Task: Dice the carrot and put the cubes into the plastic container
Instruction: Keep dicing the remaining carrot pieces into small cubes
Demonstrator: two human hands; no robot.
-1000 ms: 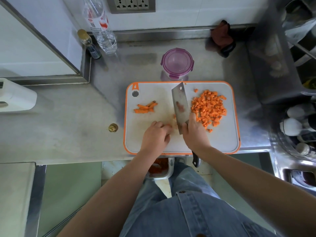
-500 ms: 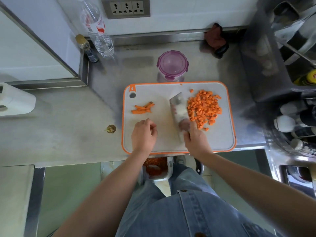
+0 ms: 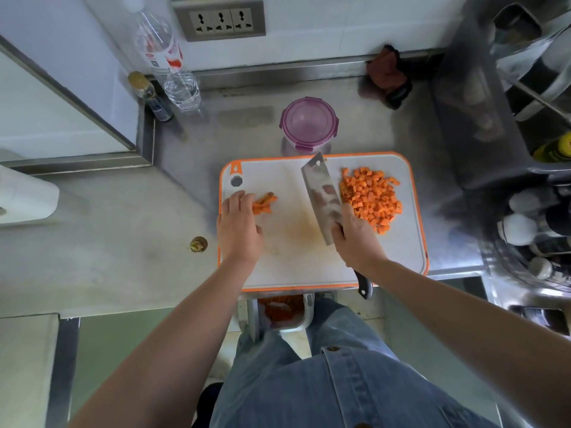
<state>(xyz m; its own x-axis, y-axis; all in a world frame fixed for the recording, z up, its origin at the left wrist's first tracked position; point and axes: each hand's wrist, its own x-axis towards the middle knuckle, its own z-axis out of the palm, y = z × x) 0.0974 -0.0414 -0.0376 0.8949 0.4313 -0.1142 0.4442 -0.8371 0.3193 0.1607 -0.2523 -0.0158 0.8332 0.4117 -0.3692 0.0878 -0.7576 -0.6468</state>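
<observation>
My left hand (image 3: 239, 225) lies loosely spread on the cutting board (image 3: 293, 251), its fingertips touching the left ends of the carrot sticks (image 3: 265, 203). My right hand (image 3: 355, 239) is wrapped round the handle of the cleaver (image 3: 321, 196), whose blade stands just beside the pile of carrot cubes (image 3: 370, 197) on the board's right half. The plastic container (image 3: 307, 125), purple lid on, stands on the table (image 3: 123, 242) just behind the board.

Two hands, left hand (image 3: 239, 230) and right hand (image 3: 355, 239), over one cutting board (image 3: 290, 180). One cleaver (image 3: 321, 193). One container (image 3: 308, 123) beyond the fingers (image 3: 238, 198). A few carrot sticks (image 3: 265, 202) at the left fingers, dozens of cubes (image 3: 370, 196) beside the right. Two bottles: water bottle (image 3: 167, 63), small bottle (image 3: 151, 95).
</observation>
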